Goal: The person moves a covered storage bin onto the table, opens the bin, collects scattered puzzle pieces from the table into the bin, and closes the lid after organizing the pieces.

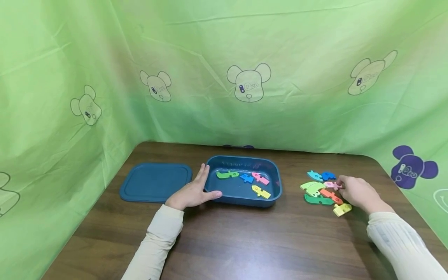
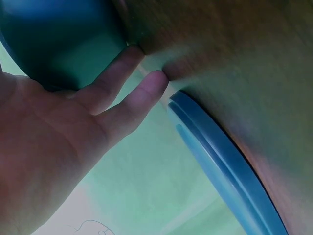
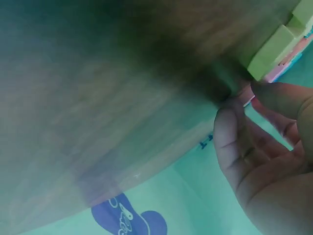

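Note:
My left hand rests against the left end of a blue plastic box, fingers straight and thumb over the front rim. Inside the box lie a green puzzle piece, a blue one, a pink one and a yellow one. Over on the right, my right hand pinches the end of another pink puzzle piece between thumb and fingers. That piece is at the edge of a loose pile; the right wrist view shows only a sliver of it.
Around the right hand lie a light green crocodile-like piece, a dark green piece, an orange piece, a yellow piece and two blue pieces. The flat blue lid lies left of the box. Green cloth hangs behind the table.

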The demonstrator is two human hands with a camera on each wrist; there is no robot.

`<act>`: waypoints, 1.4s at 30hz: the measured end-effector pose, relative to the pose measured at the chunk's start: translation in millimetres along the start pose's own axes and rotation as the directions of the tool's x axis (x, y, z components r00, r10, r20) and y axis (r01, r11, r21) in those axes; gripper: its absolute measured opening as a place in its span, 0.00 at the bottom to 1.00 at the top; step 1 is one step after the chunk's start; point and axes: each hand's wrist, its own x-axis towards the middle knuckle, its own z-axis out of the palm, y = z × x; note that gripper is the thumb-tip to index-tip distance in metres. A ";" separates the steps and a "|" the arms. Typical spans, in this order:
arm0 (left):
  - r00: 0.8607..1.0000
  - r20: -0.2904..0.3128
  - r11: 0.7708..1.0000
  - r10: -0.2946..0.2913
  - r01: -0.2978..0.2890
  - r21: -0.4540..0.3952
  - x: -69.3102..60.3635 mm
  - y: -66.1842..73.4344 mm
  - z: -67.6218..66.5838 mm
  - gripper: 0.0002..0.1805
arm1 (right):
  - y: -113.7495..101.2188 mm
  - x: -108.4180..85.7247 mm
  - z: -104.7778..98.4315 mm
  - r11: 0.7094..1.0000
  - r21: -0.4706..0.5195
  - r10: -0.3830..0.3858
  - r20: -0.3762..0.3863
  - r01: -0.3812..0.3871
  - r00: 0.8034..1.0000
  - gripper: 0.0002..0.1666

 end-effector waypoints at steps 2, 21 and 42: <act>1.000 -0.002 1.000 0.003 -0.003 0.003 1.1 0.2 -0.1 0.60 | 0.7 -2.6 -0.1 1.000 -0.011 -0.018 -0.012 0.018 1.000 0.05; 1.000 -0.004 1.000 0.001 -0.001 -0.001 0.6 0.3 1.4 0.59 | 3.9 -18.9 7.4 0.996 -0.021 -0.088 -0.149 0.086 0.985 0.07; 1.000 -0.002 1.000 0.000 0.000 -0.001 0.3 0.0 1.4 0.59 | -46.5 -15.1 0.7 0.984 0.025 -0.156 -0.336 0.174 0.929 0.06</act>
